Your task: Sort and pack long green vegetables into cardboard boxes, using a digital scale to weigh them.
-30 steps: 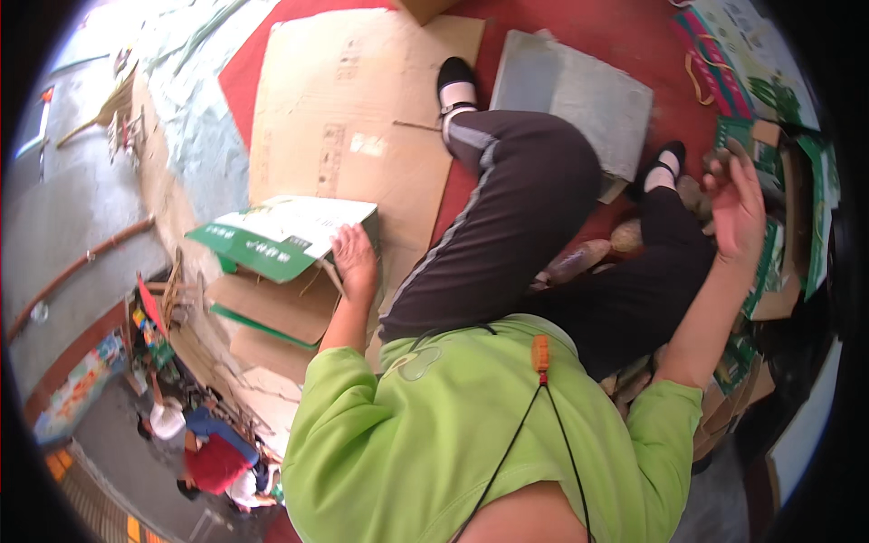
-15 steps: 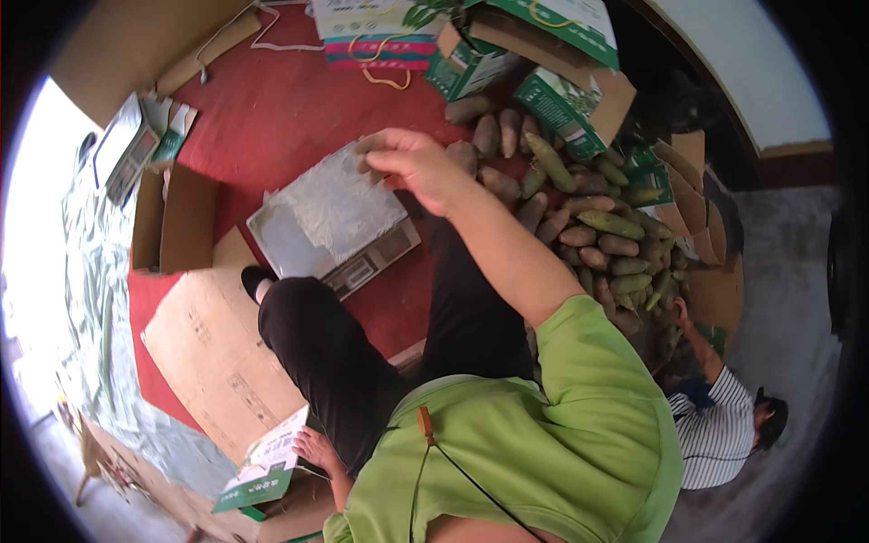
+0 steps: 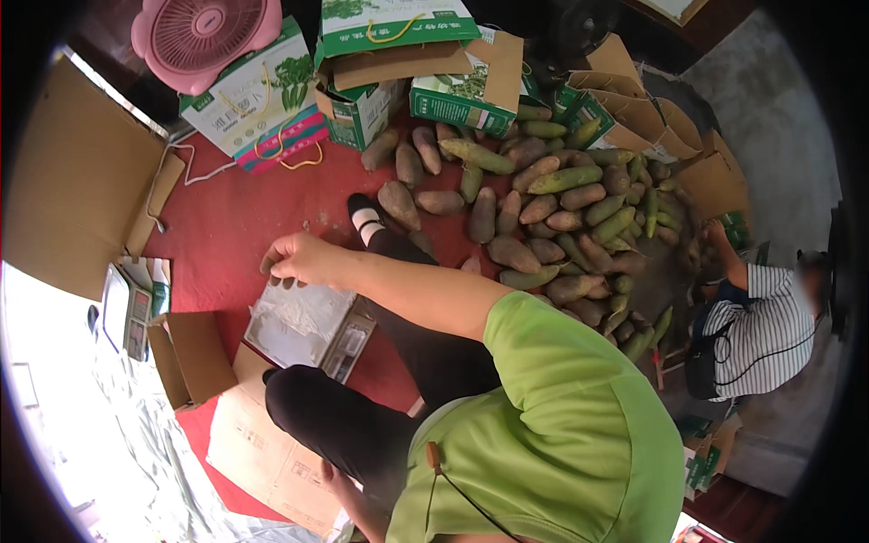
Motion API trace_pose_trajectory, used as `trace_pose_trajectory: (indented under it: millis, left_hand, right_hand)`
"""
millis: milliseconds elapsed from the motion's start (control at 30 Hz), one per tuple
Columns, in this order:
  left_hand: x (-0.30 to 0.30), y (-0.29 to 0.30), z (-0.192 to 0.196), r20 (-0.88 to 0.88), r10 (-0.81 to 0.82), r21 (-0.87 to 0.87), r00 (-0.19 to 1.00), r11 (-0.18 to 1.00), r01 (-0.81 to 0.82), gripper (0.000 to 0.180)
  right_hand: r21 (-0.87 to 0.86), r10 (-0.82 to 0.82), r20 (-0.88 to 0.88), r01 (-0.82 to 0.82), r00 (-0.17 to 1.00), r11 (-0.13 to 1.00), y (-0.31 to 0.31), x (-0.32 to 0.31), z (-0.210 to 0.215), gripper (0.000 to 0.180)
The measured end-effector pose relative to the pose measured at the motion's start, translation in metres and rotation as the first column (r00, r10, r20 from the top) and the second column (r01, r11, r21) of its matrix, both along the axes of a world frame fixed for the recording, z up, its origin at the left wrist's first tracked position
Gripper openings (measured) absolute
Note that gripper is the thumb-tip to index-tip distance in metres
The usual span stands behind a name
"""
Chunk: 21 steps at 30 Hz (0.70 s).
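Note:
My right hand (image 3: 308, 260) hangs over the far edge of a silver flat-topped scale (image 3: 294, 330). Its fingers are loosely bent and pointing down, with nothing visible between them. Thin crinkled plastic partly covers the scale's top. Low in the picture, beside my bent knee, is my left hand (image 3: 339, 489); its fingers are mostly hidden, and something white shows beside it. Beyond my right arm, a large heap of green and reddish-brown radishes (image 3: 579, 195) spreads over the red floor covering (image 3: 217, 213).
Green-and-white cartons (image 3: 462, 104) line the far side, with a pink fan (image 3: 206, 41) at far left. An open brown box (image 3: 195, 357) and flattened cardboard (image 3: 272, 457) lie left of me. Another scale (image 3: 127, 312) stands beyond. A person in a striped shirt (image 3: 760, 321) reaches toward the heap's right side.
The view has shifted, bringing the fan into sight. My right hand has moved left along the scale's far edge. My left hand, earlier at a green-and-white carton flap, is now more hidden.

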<state>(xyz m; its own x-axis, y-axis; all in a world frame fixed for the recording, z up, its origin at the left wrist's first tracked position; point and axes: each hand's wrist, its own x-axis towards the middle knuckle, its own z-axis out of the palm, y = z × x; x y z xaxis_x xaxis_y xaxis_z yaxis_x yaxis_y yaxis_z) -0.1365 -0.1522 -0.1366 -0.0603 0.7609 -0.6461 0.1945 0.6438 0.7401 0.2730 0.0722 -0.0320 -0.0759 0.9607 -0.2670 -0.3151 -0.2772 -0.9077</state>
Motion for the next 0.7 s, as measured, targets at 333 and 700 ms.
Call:
trace_pose_trajectory:
  millis: [333, 700]
  left_hand:
    - [0.074, 0.156, 0.165, -0.397, -0.029, 0.642, 0.917, 0.706, 0.3, 0.032]
    - [0.114, 0.193, 0.164, -0.835, -0.334, 0.228, 0.437, 0.512, 0.828, 0.032]
  right_hand:
    - [0.032, -0.02, -0.068, 0.022, 0.997, 0.999, 0.001, -0.002, 0.021, 0.014]
    - [0.165, -0.217, -0.006, 0.215, 0.976, 0.963, 0.034, 0.09, 0.041, 0.02]
